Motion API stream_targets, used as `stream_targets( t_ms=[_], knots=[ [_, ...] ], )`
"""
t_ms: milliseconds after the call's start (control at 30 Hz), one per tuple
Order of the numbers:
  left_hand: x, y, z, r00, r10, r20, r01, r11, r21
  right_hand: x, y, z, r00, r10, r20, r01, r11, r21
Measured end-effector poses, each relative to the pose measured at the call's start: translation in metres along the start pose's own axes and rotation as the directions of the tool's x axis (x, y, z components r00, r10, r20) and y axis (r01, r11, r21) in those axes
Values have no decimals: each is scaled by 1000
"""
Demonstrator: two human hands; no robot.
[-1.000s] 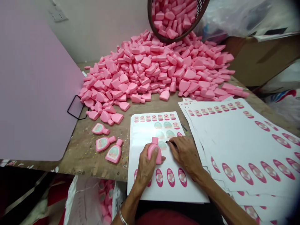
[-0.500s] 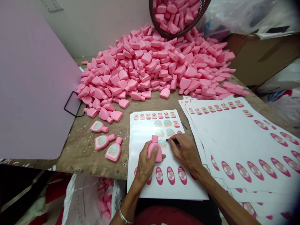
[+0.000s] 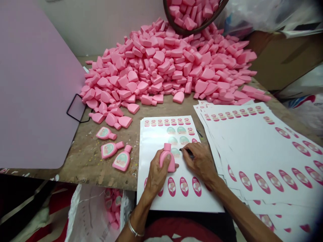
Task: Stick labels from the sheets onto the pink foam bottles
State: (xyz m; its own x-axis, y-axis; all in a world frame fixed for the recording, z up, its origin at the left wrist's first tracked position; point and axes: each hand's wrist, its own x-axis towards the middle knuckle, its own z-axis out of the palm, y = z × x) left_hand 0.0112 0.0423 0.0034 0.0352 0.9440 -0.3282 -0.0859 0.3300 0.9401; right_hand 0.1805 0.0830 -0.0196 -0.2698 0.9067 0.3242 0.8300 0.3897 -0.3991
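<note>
My left hand (image 3: 156, 173) is wrapped round a pink toy bottle (image 3: 167, 160), its cap pointing away from me and no label on the side I see. Between the fingers of my right hand (image 3: 200, 161) is a thin black tool (image 3: 181, 150); its kind is not clear. The tool's tip rests at the edge of a green-topped sticker (image 3: 175, 153) on the sticker sheet (image 3: 156, 144) under both hands. More green-topped stickers lie just above it on the sheet. Left of the sheet, three labelled pink bottles (image 3: 121, 160) lie on the table.
A big heap of pink bottles (image 3: 161, 67) covers the back of the table, below a tilted brown basket (image 3: 174, 25). Stacked sticker sheets (image 3: 239, 144) lie at right. A pink panel (image 3: 37, 84) stands at left. Below the edge hangs a white sack (image 3: 85, 211) with pink bottles inside.
The view has shifted slightly. Both hands keep nearly the same place, with the bottle still in the left and the tool's tip still by the same sticker.
</note>
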Motion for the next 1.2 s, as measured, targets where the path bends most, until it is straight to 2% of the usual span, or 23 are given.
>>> stream_targets(
  t_ms=[167, 267, 400, 600, 900, 1067, 1200],
  knots=[
    [-1, 1, 0, 1000, -6, 6, 6, 1000, 4, -1, -1, 0, 1000, 7, -12, -7, 998, 56],
    [-1, 2, 0, 1000, -10, 7, 10, 1000, 10, 0, -1, 0, 999, 1, -48, -1, 1000, -10],
    [-1, 4, 0, 1000, -7, 4, 7, 1000, 5, 4, 0, -1, 999, -45, 25, 48, 994, -102],
    [-1, 3, 0, 1000, -2, 5, 2, 1000, 9, 10, 8, -2, 994, -102, 50, 103, 995, -10],
    [0, 2, 0, 1000, 6, 3, -6, 999, 49, 8, 9, -1, 991, -130, -33, 132, 988, 81],
    [0, 5, 0, 1000, 0, -1, 0, 999, 45, 7, 8, 0, 994, -95, -44, 94, 995, -34],
    [-1, 4, 0, 1000, 13, 1, -13, 999, 49, 9, 6, 2, 998, -62, -6, 62, 998, 25]
  ],
)
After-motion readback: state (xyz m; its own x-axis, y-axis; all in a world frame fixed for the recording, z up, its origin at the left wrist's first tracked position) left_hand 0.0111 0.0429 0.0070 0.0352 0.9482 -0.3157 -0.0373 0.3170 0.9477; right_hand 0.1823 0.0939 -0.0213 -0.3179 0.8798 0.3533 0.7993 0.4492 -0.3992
